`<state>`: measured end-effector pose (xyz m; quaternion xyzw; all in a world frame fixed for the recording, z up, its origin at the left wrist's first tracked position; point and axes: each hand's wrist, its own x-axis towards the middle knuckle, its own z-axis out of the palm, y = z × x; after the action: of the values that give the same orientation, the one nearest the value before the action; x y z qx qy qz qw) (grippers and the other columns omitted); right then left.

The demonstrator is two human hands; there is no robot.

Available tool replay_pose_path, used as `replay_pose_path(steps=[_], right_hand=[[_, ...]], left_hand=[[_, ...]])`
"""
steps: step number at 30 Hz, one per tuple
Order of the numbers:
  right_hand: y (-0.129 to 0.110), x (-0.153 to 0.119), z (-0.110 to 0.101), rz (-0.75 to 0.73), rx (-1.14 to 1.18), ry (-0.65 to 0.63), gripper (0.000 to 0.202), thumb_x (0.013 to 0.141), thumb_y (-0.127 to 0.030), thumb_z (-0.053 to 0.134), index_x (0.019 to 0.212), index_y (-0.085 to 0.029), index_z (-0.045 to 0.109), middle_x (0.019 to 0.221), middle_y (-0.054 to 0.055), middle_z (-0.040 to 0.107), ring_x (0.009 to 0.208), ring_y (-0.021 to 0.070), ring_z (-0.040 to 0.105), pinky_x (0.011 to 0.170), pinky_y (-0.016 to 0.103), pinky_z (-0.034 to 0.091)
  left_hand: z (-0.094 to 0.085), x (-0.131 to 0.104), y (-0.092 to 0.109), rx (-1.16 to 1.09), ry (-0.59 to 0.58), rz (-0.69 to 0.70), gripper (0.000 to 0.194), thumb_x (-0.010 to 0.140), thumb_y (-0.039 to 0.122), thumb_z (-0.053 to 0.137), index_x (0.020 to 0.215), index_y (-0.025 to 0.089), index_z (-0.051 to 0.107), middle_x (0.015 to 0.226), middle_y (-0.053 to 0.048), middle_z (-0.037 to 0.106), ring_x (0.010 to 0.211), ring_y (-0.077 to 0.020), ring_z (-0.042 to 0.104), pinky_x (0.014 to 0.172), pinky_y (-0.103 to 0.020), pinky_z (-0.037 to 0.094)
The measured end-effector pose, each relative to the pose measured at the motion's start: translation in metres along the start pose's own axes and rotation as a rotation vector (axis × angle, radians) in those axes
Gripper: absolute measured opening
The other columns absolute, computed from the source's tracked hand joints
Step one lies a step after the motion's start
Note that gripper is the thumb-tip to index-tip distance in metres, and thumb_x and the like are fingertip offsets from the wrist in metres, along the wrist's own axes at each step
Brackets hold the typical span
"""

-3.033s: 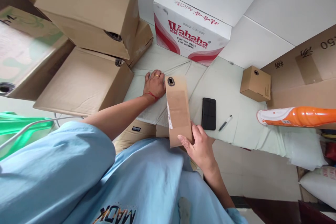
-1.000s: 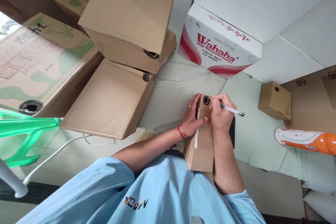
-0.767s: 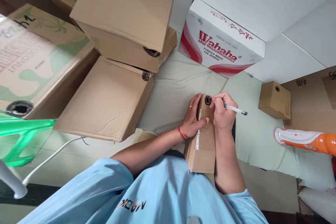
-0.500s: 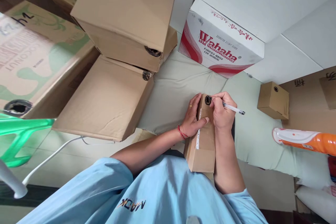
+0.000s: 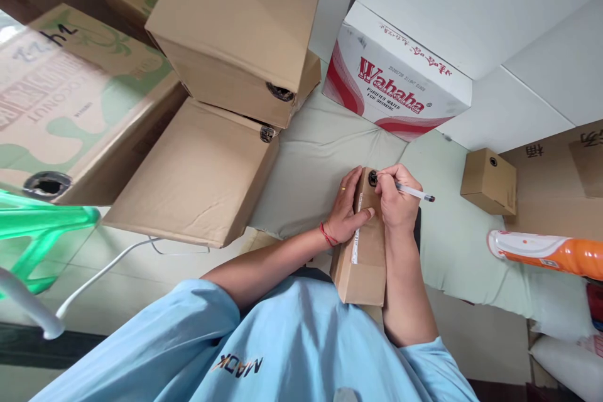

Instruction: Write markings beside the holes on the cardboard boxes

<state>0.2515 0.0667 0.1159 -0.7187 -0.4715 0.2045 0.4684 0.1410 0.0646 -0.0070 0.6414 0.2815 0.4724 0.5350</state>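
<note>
The left grip clasps the box, probably for keeping it steady; beside it, the right grip pinches the pen low, at the hole.

We see a long brown carton pointing away from us, a tilted pale pen at its black-ringed hole.

We are wearing a loose, light blue shirt, its cloth creasing softly down the front. Its wide sleeves are ending short, leaving the forearms bare. On the near part, left of centre, it is carrying small dark lettering with a touch of orange. Our left hand is bearing a gold-coloured ring, and its wrist is showing a thin red cord bracelet.
</note>
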Motion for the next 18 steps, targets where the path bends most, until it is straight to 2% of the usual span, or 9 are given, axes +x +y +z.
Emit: replay_pose_path(steps=[9, 18], right_hand=[[0.0054, -0.0009, 0.0007, -0.043, -0.031, 0.019, 0.020, 0.084, -0.031, 0.060, 0.065, -0.024, 0.059, 0.057, -0.007, 0.053, 0.059, 0.0131, 0.048, 0.065, 0.027, 0.042], [0.0063, -0.0040, 0.0004, -0.038, -0.091, 0.043, 0.020, 0.084, -0.032, 0.057, 0.065, -0.024, 0.055, 0.057, -0.007, 0.045, 0.058, 0.0136, 0.043, 0.060, 0.027, 0.038]], left_hand=[[0.0018, -0.0001, -0.0016, -0.011, 0.015, -0.001, 0.101, 0.093, 0.066, 0.064, 0.175, 0.025, 0.021, 0.178, -0.020, 0.029, 0.167, -0.0424, 0.027, 0.138, -0.066, 0.019], [0.0028, -0.0003, -0.0021, -0.003, 0.025, 0.036, 0.098, 0.097, 0.065, 0.063, 0.176, 0.025, 0.021, 0.179, -0.020, 0.029, 0.167, -0.0421, 0.028, 0.138, -0.065, 0.021]])
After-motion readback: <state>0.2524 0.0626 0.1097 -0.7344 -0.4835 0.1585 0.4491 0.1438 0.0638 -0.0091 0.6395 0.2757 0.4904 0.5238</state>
